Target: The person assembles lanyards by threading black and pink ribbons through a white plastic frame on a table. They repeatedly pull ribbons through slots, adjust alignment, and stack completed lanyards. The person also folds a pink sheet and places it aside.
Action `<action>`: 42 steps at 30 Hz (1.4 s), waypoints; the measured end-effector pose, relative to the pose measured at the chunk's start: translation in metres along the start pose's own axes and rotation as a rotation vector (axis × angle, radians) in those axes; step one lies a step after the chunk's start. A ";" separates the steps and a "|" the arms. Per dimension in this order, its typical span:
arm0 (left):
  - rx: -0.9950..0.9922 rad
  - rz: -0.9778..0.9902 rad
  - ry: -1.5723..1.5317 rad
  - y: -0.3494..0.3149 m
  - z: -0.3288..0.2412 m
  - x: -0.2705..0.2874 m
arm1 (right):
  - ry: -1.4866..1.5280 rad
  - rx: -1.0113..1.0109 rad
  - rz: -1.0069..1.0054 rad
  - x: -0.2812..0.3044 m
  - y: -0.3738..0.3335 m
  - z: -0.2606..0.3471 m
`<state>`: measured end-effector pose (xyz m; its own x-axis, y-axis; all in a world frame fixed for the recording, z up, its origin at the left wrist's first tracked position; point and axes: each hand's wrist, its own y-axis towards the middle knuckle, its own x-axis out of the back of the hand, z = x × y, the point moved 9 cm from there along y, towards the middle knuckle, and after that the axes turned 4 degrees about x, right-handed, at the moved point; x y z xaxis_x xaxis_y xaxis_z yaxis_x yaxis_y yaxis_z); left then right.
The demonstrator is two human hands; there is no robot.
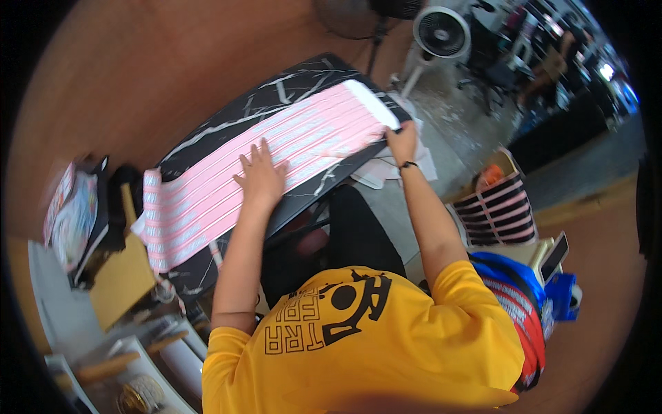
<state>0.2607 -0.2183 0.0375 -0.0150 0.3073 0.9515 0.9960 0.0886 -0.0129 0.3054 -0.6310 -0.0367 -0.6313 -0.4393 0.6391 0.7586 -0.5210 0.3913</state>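
Observation:
A long pink printed sheet [227,172] with pale lettering in stripes lies across a black marble-patterned table [276,93]. Its left end curls into a roll [153,221], and its right end has a white unprinted margin. My left hand [263,176] rests flat on the middle of the sheet, fingers spread. At the near right corner my right hand [402,141] pinches the sheet's edge; the fingertips are partly hidden. A dark band circles the right wrist.
A white fan [441,34] stands beyond the table's right end. Crumpled pale sheets [376,169] lie below that end. On the right is a striped bag [500,210]. Plastic-wrapped goods [72,214] and a grey shelf [62,303] flank the left side. A person [552,69] is in the far background.

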 end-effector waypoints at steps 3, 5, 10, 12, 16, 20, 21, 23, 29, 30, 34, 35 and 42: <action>0.082 0.072 0.061 -0.038 0.028 -0.004 | 0.230 -0.271 0.010 -0.006 0.002 -0.046; 0.147 0.062 0.091 -0.052 0.054 0.000 | 0.381 -0.417 0.062 -0.005 0.011 -0.072; 0.235 0.082 0.062 -0.069 0.099 -0.006 | 0.116 -0.079 -0.224 0.088 0.080 -0.043; 0.188 0.108 0.043 -0.068 0.090 -0.020 | 0.191 -0.066 -0.301 0.128 0.110 -0.018; 0.152 0.058 0.079 -0.057 0.045 -0.044 | 0.724 0.088 -0.220 0.151 0.152 0.092; 0.037 0.110 -0.009 -0.048 -0.004 -0.058 | 0.972 0.388 -0.108 0.158 0.138 0.225; -0.018 0.138 -0.043 -0.048 -0.016 -0.060 | 1.004 0.364 -0.172 0.161 0.133 0.242; -0.128 0.159 -0.100 -0.051 -0.031 -0.055 | 0.945 0.432 -0.272 0.170 0.126 0.278; -0.288 -0.269 -0.577 -0.087 0.029 0.043 | 0.531 0.578 -0.447 0.177 0.121 0.318; -0.208 -0.365 -0.396 -0.093 0.057 0.060 | 0.544 0.556 -0.433 0.172 0.127 0.316; -0.112 -0.152 -0.160 -0.068 0.123 0.062 | 0.493 0.563 -0.436 0.159 0.152 0.306; -0.196 -0.095 -0.115 -0.060 0.117 0.050 | 0.471 0.566 -0.449 0.156 0.156 0.302; -0.369 -0.027 0.123 -0.056 0.027 -0.037 | 0.739 0.436 -0.267 0.145 0.156 0.307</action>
<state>0.2032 -0.2095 -0.0057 -0.0529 0.1916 0.9800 0.9605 -0.2587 0.1024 0.3817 -0.5511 0.3202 -0.6239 -0.7806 -0.0391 0.4704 -0.4149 0.7788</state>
